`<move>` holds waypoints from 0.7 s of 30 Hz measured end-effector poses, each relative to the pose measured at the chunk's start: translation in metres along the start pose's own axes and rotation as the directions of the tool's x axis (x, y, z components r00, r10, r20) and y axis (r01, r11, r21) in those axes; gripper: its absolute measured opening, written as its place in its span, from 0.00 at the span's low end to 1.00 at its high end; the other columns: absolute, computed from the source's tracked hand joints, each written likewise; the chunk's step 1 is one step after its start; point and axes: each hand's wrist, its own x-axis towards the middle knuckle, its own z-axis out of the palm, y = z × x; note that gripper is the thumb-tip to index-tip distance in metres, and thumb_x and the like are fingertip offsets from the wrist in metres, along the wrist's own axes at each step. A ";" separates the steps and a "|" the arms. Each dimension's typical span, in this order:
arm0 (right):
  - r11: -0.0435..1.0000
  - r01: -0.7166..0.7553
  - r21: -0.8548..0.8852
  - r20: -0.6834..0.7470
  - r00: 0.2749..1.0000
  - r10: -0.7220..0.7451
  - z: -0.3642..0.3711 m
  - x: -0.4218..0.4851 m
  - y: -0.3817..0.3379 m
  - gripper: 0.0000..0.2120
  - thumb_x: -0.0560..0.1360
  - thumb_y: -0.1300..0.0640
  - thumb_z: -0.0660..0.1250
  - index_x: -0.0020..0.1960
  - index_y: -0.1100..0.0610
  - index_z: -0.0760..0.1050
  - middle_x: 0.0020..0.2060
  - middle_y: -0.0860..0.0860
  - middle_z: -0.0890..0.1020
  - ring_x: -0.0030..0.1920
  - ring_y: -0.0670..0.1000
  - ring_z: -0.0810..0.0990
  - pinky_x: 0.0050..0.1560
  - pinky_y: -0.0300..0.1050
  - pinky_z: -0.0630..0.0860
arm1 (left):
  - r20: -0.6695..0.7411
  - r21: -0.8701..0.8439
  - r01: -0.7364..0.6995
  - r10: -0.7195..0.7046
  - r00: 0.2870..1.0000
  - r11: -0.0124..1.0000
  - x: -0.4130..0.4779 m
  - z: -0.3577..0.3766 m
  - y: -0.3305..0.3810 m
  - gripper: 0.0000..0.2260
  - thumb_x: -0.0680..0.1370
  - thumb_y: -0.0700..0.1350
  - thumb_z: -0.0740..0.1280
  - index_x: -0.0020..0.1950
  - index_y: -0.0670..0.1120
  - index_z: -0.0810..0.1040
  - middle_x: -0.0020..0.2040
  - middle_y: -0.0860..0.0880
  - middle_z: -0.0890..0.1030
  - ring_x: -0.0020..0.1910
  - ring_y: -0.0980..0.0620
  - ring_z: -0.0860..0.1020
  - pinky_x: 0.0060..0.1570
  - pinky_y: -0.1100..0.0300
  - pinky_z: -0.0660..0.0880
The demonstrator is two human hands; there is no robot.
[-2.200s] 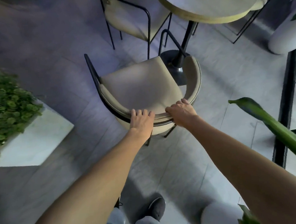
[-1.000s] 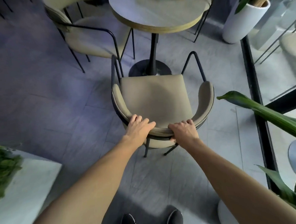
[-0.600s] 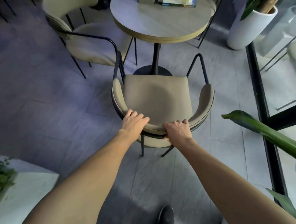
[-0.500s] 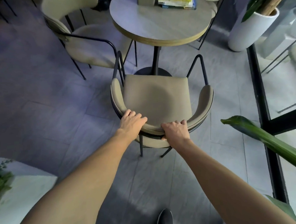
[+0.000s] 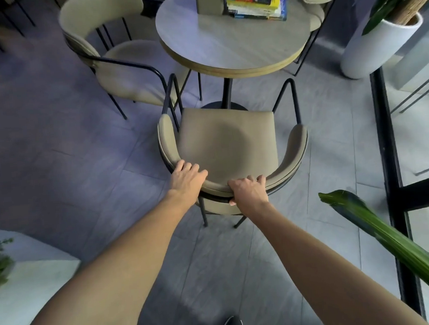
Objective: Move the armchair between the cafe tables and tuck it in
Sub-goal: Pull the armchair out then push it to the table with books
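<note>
Head view: a second chair (image 5: 127,74) stands left of the round table (image 5: 226,48). The left hand (image 5: 188,180) curls over the armchair (image 5: 227,146) backrest. The right hand (image 5: 248,193) grips the same rim, thumb underneath. The armchair faces the table, its front at the table's foot.

Nothing legible: spines on the book stack (image 5: 255,5) on the tabletop (image 5: 229,48) are showing print, too blurred to read.
</note>
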 end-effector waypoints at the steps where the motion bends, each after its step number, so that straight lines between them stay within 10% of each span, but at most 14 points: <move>1: 1.000 0.015 0.007 0.003 1.000 -0.015 0.000 0.001 0.002 0.11 0.76 0.48 0.71 0.55 0.50 0.75 0.48 0.50 0.83 0.56 0.55 0.76 0.60 0.56 0.63 | 0.019 0.011 0.011 -0.012 1.000 1.000 0.000 -0.001 0.002 0.24 0.68 0.34 0.68 0.62 0.50 0.73 0.59 0.48 0.76 0.63 0.45 0.72 0.70 0.53 0.59; 21: 0.991 -0.076 -0.114 -0.174 0.983 0.056 -0.144 -0.080 0.059 0.24 0.75 0.45 0.70 0.67 0.51 0.70 0.61 0.53 0.77 0.65 0.57 0.71 0.63 0.53 0.70 | -0.132 -0.046 -0.027 0.021 0.991 0.999 -0.025 -0.156 0.011 0.18 0.81 0.56 0.58 0.66 0.48 0.72 0.62 0.44 0.75 0.62 0.42 0.73 0.55 0.46 0.70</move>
